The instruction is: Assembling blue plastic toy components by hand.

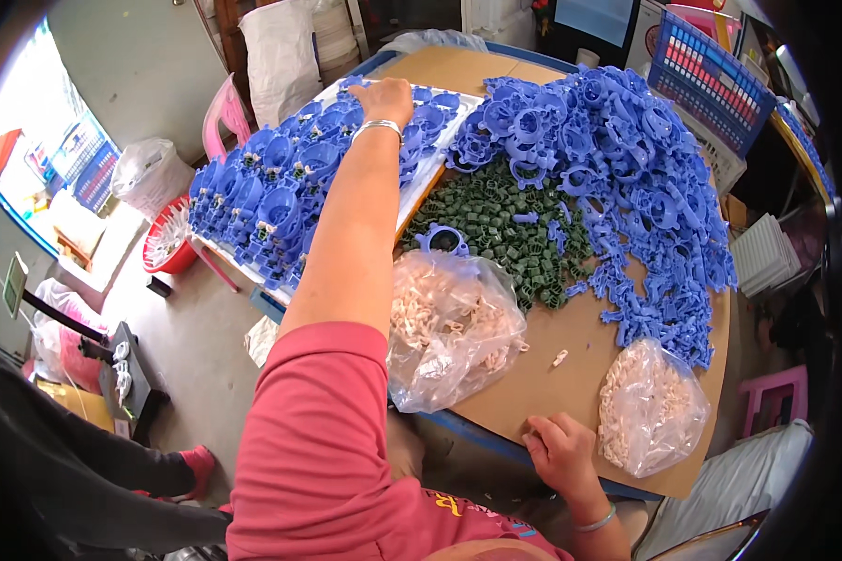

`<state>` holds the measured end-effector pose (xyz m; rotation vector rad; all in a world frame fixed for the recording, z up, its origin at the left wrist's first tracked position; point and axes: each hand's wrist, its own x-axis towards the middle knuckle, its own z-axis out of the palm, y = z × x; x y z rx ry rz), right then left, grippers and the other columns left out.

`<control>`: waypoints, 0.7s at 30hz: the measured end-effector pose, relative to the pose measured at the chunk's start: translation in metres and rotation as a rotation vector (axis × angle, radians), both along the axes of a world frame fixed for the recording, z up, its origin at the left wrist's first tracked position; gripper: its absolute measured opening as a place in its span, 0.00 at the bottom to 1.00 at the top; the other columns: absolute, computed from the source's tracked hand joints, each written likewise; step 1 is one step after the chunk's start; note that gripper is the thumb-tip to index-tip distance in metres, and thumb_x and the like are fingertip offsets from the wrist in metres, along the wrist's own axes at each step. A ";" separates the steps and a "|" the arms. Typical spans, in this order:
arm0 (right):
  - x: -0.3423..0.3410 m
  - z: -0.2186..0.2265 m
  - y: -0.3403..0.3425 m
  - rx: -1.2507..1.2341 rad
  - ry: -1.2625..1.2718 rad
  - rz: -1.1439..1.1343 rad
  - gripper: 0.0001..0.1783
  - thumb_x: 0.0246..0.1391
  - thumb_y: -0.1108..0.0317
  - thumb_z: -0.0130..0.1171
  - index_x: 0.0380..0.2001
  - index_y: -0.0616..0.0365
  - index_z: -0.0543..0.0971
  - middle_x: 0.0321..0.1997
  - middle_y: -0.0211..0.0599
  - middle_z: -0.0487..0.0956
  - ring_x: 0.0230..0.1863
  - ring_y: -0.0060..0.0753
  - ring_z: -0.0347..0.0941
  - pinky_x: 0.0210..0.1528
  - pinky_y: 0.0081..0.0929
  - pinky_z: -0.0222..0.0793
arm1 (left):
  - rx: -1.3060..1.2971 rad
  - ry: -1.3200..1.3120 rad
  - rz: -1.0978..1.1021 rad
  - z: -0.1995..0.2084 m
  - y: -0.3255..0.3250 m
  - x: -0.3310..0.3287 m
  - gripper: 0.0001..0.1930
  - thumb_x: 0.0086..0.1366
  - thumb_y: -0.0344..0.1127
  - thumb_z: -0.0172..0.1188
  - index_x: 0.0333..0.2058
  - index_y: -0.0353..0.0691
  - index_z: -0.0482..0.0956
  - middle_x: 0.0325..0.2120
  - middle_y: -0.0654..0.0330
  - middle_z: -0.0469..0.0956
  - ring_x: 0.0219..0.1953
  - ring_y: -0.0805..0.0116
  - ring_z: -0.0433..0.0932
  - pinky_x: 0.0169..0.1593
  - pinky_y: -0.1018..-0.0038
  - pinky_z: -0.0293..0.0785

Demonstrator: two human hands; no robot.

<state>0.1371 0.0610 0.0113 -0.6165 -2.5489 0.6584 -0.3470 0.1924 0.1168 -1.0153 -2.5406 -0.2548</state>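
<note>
My left arm stretches to the far end of a white tray [449, 133], where my left hand [384, 101] has its fingers closed low over the rows. Blue plastic parts [276, 208], round and cup-like with small dark and pale bits on them, fill the tray. A blue part touches or sits right by those fingertips; whether it is held is hidden. My right hand [561, 453] rests at the table's near edge with curled fingers and nothing visible in them. Beside it stands a clear bag of pale small pieces [650, 409]. One pale piece [559, 357] lies loose on the cardboard.
A big heap of blue parts [627, 140] covers the table's right side. Small dark green pieces [510, 229] are piled mid-table, behind a larger bag of pale pieces [454, 327]. A blue crate [711, 79] stands beyond. At left are a red basin [168, 241] and another person's leg [94, 458].
</note>
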 end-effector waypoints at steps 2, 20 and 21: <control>0.000 0.000 0.001 0.000 -0.001 -0.005 0.08 0.39 0.68 0.58 0.27 0.55 0.75 0.21 0.34 0.71 0.21 0.38 0.69 0.21 0.31 0.64 | -0.100 0.065 0.014 -0.003 0.003 -0.001 0.12 0.53 0.27 0.45 0.32 0.41 0.79 0.33 0.52 0.77 0.38 0.56 0.75 0.46 0.46 0.53; 0.005 -0.007 -0.001 -0.019 0.117 -0.019 0.05 0.40 0.69 0.57 0.25 0.55 0.76 0.21 0.37 0.72 0.22 0.41 0.70 0.22 0.32 0.66 | 0.437 0.111 -0.141 0.026 -0.034 -0.007 0.11 0.50 0.36 0.48 0.29 0.47 0.79 0.33 0.56 0.76 0.41 0.50 0.72 0.51 0.35 0.46; 0.004 -0.006 0.000 -0.022 0.124 -0.014 0.05 0.41 0.69 0.57 0.25 0.55 0.76 0.21 0.37 0.72 0.22 0.41 0.70 0.23 0.32 0.66 | 0.505 0.192 -0.209 0.034 -0.035 0.002 0.11 0.50 0.36 0.48 0.30 0.49 0.79 0.31 0.56 0.76 0.38 0.52 0.73 0.47 0.35 0.52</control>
